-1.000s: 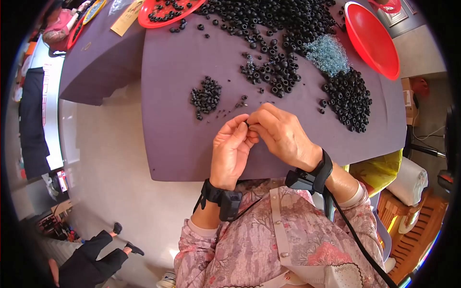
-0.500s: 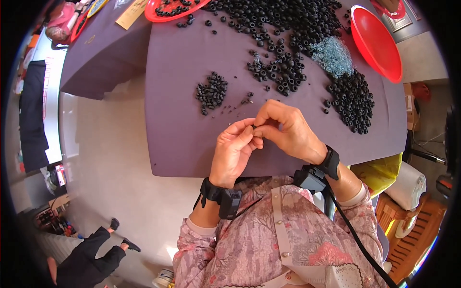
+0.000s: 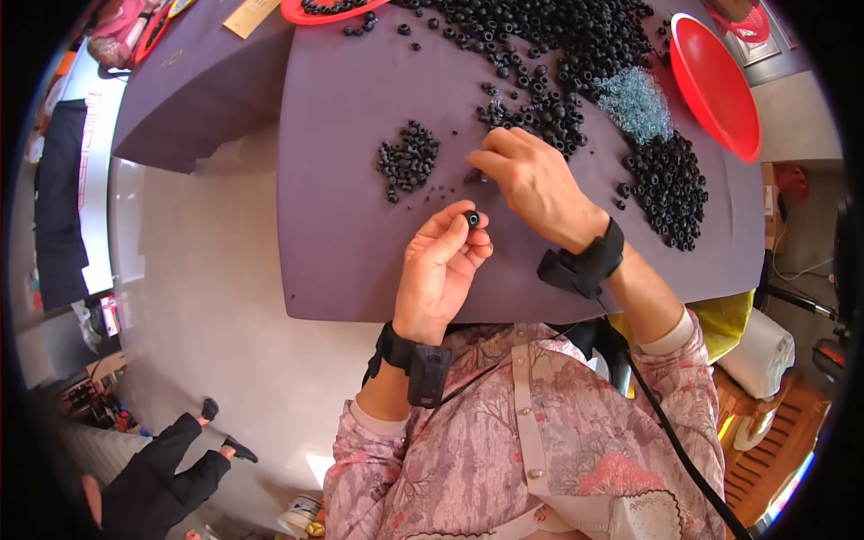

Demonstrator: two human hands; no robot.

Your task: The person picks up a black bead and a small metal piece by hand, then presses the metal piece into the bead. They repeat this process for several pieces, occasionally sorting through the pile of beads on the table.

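Note:
Between the thumb and fingers of my left hand point(image 3: 441, 261) is a small round black part point(image 3: 472, 219), its open hole facing up. My right hand point(image 3: 537, 184) is farther out over the table, fingers curled down beside a few small dark pieces point(image 3: 475, 177). Its fingertips are partly hidden, so what they pinch, if anything, does not show. Left of it lies a heap of small black pieces point(image 3: 408, 162). Beyond my right hand spreads a large pile of hollow black parts point(image 3: 549, 121), next to a mound of shiny metal springs or clips point(image 3: 634, 103).
The purple cloth-covered table point(image 3: 333, 225) carries another pile of black parts point(image 3: 666, 189) at the right. A red bowl point(image 3: 715, 85) stands tilted at the far right; a red dish point(image 3: 328, 11) is at the far edge. A person in dark clothes point(image 3: 162, 481) is at the lower left.
My right hand has left the black part and moved away to the small dark pieces. My left hand keeps the part, whose hole now shows.

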